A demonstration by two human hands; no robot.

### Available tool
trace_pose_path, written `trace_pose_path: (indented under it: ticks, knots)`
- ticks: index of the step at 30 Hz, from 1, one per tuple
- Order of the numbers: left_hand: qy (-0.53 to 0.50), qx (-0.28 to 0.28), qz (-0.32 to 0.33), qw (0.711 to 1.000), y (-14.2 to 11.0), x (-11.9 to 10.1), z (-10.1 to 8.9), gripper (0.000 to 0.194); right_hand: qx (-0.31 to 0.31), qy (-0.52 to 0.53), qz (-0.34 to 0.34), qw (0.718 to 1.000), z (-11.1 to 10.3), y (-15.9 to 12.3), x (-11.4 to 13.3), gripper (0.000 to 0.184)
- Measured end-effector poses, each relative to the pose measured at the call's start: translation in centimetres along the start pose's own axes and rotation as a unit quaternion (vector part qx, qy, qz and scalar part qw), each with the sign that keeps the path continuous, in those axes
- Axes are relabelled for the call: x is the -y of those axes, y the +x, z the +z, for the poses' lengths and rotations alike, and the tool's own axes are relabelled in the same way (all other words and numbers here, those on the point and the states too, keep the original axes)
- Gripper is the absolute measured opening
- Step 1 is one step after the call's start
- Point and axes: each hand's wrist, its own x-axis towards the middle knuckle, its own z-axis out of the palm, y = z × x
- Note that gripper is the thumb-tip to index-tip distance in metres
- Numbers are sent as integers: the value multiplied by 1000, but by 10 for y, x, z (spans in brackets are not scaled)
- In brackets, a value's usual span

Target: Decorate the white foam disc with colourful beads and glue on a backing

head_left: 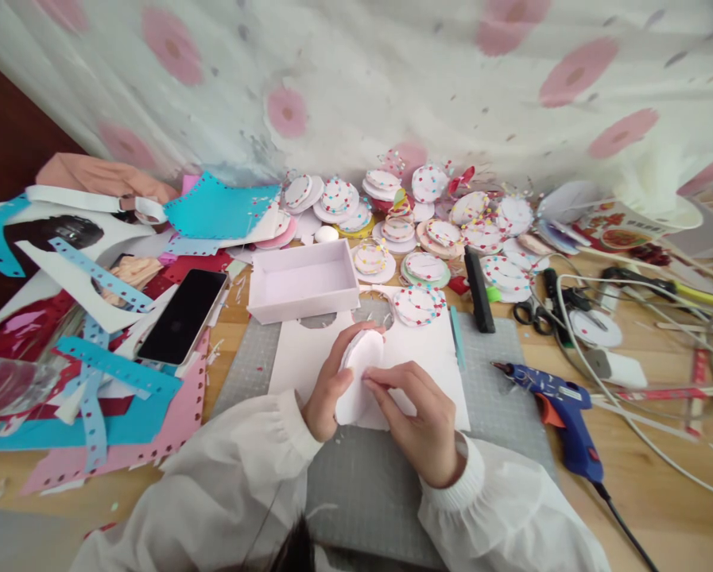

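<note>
A white round foam disc [356, 389] is held up over the middle of the work mat, tilted on its edge. My left hand [327, 391] wraps round its left side, thumb on the front face and fingers behind. With thumb and forefinger pinched, my right hand [416, 413] touches the disc's right edge; whether something small sits in that pinch is hidden. Beneath both hands lies a white sheet [433, 389] with round cut-outs, on the grey cutting mat [362, 492]. Just beyond the sheet stands a white open box [302, 306].
A blue hot glue gun [562, 413] with its cord lies at right, near scissors [532, 313] and a looped white cable [618, 397]. Decorated round pieces [420, 305] crowd the back. A phone [183, 316], coloured scraps [111, 429] and a plastic bottle [16, 387] lie left.
</note>
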Motion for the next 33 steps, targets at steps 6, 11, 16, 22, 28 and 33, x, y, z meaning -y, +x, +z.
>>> trace_pose_path:
  ticks: [6, 11, 16, 22, 28, 33]
  knots:
    - [-82, -9, -45, 996, 2, -3, 0, 57, 26, -29, 5, 999, -8, 3, 2, 20]
    - [-130, -32, -46, 990, 5, -6, 2, 55, 33, -10, -29, 999, -15, 2, 1, 28]
    - [-151, -39, -43, 987, 5, -7, 2, 54, 63, 11, -30, 998, -16, 3, 1, 27]
    - [-153, -59, -66, 984, 7, -6, 1, 56, 61, 18, -32, 997, -18, 5, 1, 25]
    - [95, -155, -91, 979, 13, -6, -8, 39, -26, -8, 26, 999, -21, 1, -6, 31]
    - [293, -116, -11, 949, 16, -9, -17, 26, -95, 0, 101, 990, -22, 0, -18, 35]
